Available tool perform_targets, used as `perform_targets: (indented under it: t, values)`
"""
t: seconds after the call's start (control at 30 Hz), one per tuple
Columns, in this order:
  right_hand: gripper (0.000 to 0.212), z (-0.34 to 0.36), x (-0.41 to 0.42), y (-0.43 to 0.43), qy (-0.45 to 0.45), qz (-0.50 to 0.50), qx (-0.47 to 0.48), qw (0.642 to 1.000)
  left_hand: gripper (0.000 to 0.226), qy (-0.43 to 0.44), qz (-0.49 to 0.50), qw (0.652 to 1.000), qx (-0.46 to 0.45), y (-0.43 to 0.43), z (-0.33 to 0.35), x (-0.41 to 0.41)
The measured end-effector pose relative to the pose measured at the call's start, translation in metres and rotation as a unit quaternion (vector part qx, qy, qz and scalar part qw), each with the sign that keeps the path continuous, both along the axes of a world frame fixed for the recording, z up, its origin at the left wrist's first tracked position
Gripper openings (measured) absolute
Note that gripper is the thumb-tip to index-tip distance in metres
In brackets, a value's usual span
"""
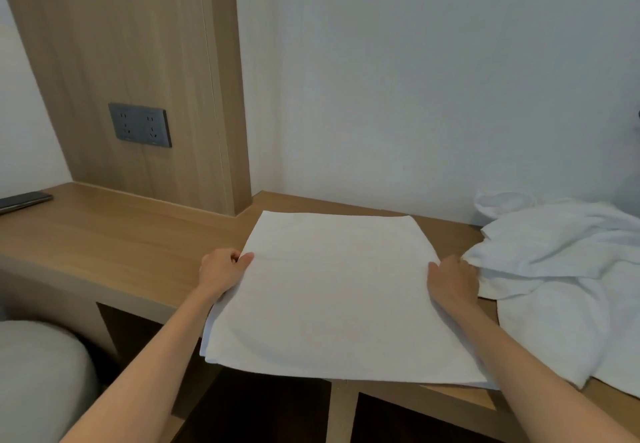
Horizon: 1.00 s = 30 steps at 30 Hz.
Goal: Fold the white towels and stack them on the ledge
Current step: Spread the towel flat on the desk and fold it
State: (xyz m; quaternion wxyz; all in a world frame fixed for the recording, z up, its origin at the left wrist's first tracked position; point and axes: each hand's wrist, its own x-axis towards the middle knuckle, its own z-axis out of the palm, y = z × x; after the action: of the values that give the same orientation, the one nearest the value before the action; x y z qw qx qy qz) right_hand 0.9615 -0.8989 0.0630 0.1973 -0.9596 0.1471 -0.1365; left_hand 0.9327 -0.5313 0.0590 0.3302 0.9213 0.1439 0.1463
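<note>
The folded towel [332, 290] is lying flat on the wooden ledge [121, 234], its near edge overhanging. The left hand [221, 269] and right hand [450, 279] are gripping its side edges, fingers curled. A crumpled towel pile [561, 269] is sitting just beside it on the right; a phone [24, 200] is lying far left.

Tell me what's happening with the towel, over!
Left hand and right hand grip the folded towel by its sides. It lies flat on wooden ledge. Crumpled towels beside right hand.
</note>
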Motion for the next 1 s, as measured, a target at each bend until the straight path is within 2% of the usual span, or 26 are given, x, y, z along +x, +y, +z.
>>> perform_targets:
  t: [0.1, 0.17, 0.23, 0.3, 0.43, 0.57, 0.63, 0.73, 0.8, 0.9, 1.0]
  values:
    - [0.047, 0.013, 0.0, -0.005, 0.062, 0.011, 0.07, 0.996, 0.041, -0.023, 0.016, 0.999, -0.014, -0.002, 0.0, -0.006]
    - [0.045, 0.025, 0.0, -0.011, 0.077, 0.036, 0.206, 0.975, 0.04, -0.038, 0.018, 0.995, -0.087, -0.004, 0.003, -0.01]
    - [0.031, 0.034, -0.005, -0.014, 0.045, 0.059, 0.338, 0.938, 0.034, -0.055, 0.013, 0.978, -0.2, -0.005, 0.011, -0.015]
    - [0.019, 0.039, -0.013, -0.017, -0.012, 0.052, 0.415, 0.908, 0.035, -0.067, 0.015, 0.965, -0.253, -0.004, 0.019, -0.021]
    - [0.038, 0.051, -0.025, -0.018, -0.089, 0.077, 0.538, 0.834, 0.033, -0.085, 0.017, 0.954, -0.287, -0.001, 0.037, -0.036]
    - [0.026, 0.061, -0.038, -0.013, -0.083, 0.145, 0.546, 0.821, 0.025, -0.131, 0.035, 0.948, -0.288, 0.002, 0.051, -0.045]
    - [0.03, 0.062, -0.045, -0.011, -0.054, 0.15, 0.54, 0.826, 0.023, -0.137, 0.041, 0.951, -0.274, 0.003, 0.053, -0.048]
    - [0.039, 0.055, -0.052, -0.011, -0.002, 0.138, 0.53, 0.837, 0.018, -0.102, 0.043, 0.96, -0.258, 0.004, 0.047, -0.055]
    - [0.04, 0.049, -0.054, -0.01, -0.002, 0.124, 0.498, 0.858, 0.019, -0.057, 0.044, 0.967, -0.245, 0.006, 0.039, -0.058]
    - [0.038, 0.038, -0.054, -0.009, -0.032, 0.103, 0.38, 0.919, 0.04, 0.008, 0.047, 0.98, -0.195, 0.01, 0.027, -0.061]
    - [0.039, 0.029, -0.052, -0.009, -0.015, 0.108, 0.33, 0.938, 0.045, 0.028, 0.043, 0.985, -0.162, 0.011, 0.023, -0.061]
